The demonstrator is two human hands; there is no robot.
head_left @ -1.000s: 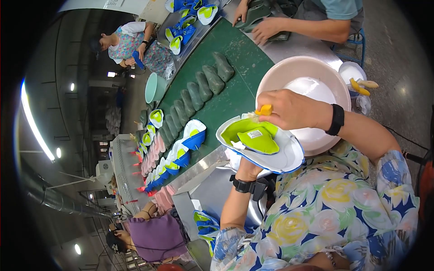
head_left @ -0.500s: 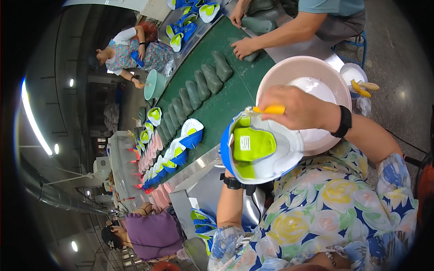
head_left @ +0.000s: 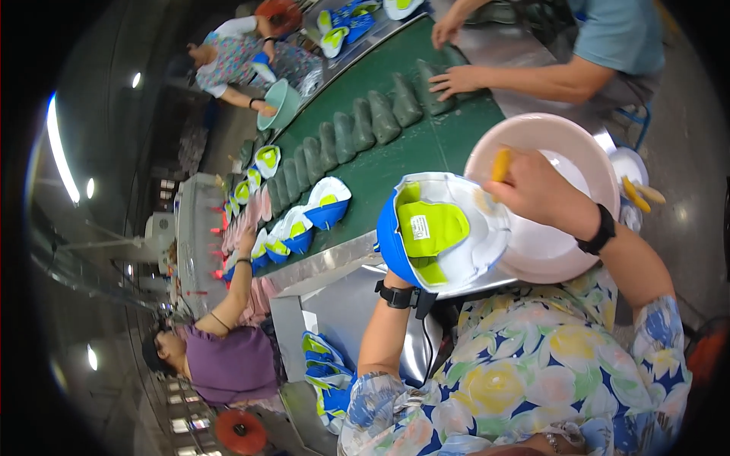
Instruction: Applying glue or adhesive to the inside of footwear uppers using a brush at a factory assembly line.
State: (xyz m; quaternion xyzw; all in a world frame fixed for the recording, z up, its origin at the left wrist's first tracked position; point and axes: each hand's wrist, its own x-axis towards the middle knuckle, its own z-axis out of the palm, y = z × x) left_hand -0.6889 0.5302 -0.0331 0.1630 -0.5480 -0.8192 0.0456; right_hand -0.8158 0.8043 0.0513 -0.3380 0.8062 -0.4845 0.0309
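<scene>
My left hand (head_left: 397,280) holds up a shoe upper (head_left: 455,188) from beneath. Most of that hand is hidden behind it. The upper is blue outside and white inside, with a lime-green lining and a white label. In my right hand (head_left: 538,191) is a brush (head_left: 501,164) with a yellow handle, gripped in closed fingers. Its pale bristles, partly blurred, are at the white inner edge of the upper. Under and beyond my right hand stands a pale pink basin (head_left: 480,142) with white liquid in it.
A green conveyor belt (head_left: 407,156) carries a row of dark shoe lasts (head_left: 344,137) and several blue-and-white uppers (head_left: 328,204). Co-workers are at the far right, far left and near left. More uppers (head_left: 325,372) lie beside my left arm. Yellow-handled brushes (head_left: 636,194) rest in a small container right of the basin.
The brush has moved right along the upper's inner edge, its handle now turned upright. The view has shifted. The co-worker in purple now reaches an arm to the belt.
</scene>
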